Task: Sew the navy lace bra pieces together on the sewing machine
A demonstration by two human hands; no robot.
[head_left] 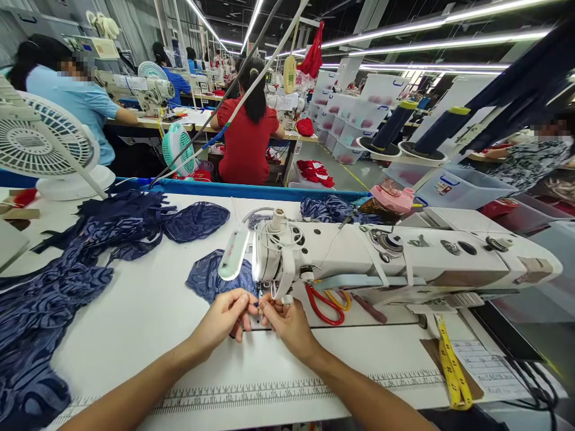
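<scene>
In the head view, my left hand (pixel 228 312) and my right hand (pixel 286 323) meet in front of the needle of a white sewing machine (pixel 332 248). Fingertips of both hands are pinched on a small bit of dark blue fabric (pixel 256 303), mostly hidden by the fingers. Just behind my left hand, a navy patterned lace piece (pixel 204 276) lies on the white table (pixel 135 323), partly under the machine head. Red-handled scissors (pixel 324 308) and a yellow-handled tool (pixel 342 299) sit to the right of my right hand, beneath the machine arm.
Navy lace pieces (pixel 85 257) are heaped on the left. A fan (pixel 49 140) stands behind them. A printed ruler (pixel 251 392) runs along the front edge; a yellow tape measure (pixel 451 365) lies at right. Thread cones (pixel 393 127) stand behind the machine. Co-workers sit beyond the table.
</scene>
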